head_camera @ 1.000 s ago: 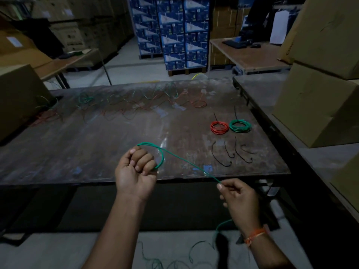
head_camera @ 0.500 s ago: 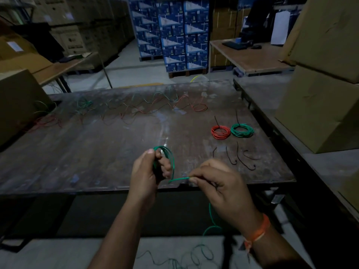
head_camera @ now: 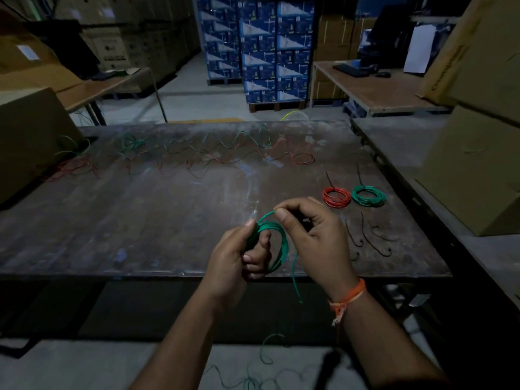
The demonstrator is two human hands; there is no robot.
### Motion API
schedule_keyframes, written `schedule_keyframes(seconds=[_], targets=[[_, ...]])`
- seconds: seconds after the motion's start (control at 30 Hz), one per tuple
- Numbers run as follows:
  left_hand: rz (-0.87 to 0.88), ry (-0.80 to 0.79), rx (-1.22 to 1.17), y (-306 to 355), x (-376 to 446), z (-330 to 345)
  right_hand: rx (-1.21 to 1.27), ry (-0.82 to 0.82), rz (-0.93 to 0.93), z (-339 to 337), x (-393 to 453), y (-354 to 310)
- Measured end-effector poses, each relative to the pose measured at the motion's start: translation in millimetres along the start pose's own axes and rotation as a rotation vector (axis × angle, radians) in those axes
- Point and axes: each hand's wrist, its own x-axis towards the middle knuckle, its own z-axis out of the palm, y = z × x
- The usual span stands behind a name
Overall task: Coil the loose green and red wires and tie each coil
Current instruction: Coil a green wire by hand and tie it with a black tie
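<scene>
Across mid-frame: wide, scuffed dark metal table; loose green and red wires strewn along upper edge. Right of centre: 2 tied coils. Lower centre: left hand gripping growing green wire coil, loops added since 1 second ago; right hand pinching strand, now close beside. Tying soon, likely.
</scene>
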Motion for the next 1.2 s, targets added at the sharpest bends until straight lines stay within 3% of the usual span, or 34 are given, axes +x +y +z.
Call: schedule_keyframes(seconds=[0.3, 0.43, 0.57, 0.87, 1.2], targets=[[-0.071, 0.014, -0.251, 13, -5, -19, 0.031, -0.166, 0.235, 34, -14, 13], [-0.086, 0.070, -0.241, 16, -6, -28, -0.136, -0.209, 0.147, 41, -17, 10], [-0.074, 0.123, -0.169, 18, -9, -33, -0.345, -0.154, 0.078, 51, -20, 11], [-0.039, 0.142, -0.106, 20, -19, -39, -0.294, -0.099, 0.130, 65, -26, 7], [-0.191, 0.101, -0.445, 16, -25, -56, -0.268, -0.186, 0.179, 71, -32, 7]])
